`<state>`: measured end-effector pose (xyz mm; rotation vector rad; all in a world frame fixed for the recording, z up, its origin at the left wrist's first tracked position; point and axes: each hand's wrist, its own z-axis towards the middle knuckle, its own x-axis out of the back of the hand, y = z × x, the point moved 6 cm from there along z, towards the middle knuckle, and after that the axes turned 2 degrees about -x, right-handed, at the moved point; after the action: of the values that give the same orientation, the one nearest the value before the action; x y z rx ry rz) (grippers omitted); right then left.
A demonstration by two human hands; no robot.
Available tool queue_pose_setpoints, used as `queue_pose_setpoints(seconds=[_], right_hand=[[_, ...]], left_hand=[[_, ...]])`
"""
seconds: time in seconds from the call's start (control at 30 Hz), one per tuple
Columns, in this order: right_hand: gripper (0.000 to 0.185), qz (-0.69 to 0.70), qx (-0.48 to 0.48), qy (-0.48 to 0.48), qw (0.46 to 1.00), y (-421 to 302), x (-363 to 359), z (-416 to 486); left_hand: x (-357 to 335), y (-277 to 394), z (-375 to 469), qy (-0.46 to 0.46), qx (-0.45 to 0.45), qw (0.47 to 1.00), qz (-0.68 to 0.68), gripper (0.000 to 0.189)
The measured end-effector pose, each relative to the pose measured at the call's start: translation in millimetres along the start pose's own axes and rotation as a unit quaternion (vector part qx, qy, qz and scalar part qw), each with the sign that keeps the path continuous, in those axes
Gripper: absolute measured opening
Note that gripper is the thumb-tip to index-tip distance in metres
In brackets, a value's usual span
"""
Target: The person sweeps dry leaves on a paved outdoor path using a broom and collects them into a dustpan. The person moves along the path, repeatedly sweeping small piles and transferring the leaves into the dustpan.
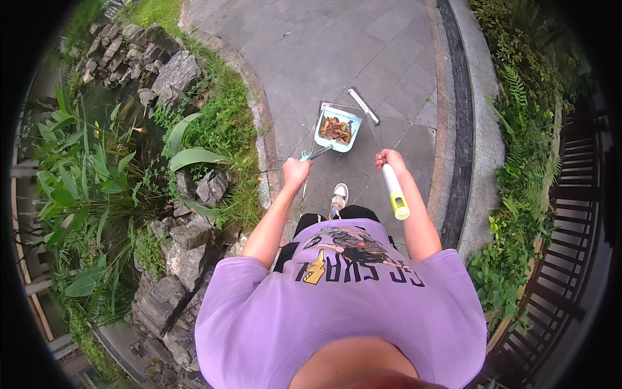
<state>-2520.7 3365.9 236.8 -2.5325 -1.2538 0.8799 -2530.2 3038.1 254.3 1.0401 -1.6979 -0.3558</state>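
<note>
My left hand point(297, 173) is closed around the handle of a pale turquoise dustpan point(351, 117). A heap of dry brown leaves point(335, 129) lies inside the pan, above its comb-like teeth. In my right hand point(391, 159) is the shaft of a long-handled sweeper, its white and yellow-green grip end point(396, 193) pointing back towards me. The sweeper's long narrow head point(363, 106) is beyond the pan, on its right side. Whether the head touches the paving is hard to tell.
Grey stone paving point(316, 53) runs ahead, with a curved kerb point(262, 141) on the left. Past it are grass, rocks point(180, 73) and a planted pond. To the right lie a dark channel point(459, 121), a pale stone ledge point(481, 160), ferns and a slatted railing point(566, 204).
</note>
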Motion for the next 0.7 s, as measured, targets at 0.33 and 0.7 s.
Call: queue_pose_setpoints(seconds=[0.33, 0.7], right_hand=[[0.003, -0.090, 0.109, 0.010, 0.990, -154.5, -109.3, 94.6], [0.013, 0.301, -0.176, -0.068, 0.935, -323.2, -236.9, 262.2]], left_hand=[[14.8, 109.2, 209.7, 0.031, 0.020, 0.999, -0.030, 0.031], [-3.5, 236.5, 478.5, -0.041, 0.036, 0.995, -0.085, 0.027]])
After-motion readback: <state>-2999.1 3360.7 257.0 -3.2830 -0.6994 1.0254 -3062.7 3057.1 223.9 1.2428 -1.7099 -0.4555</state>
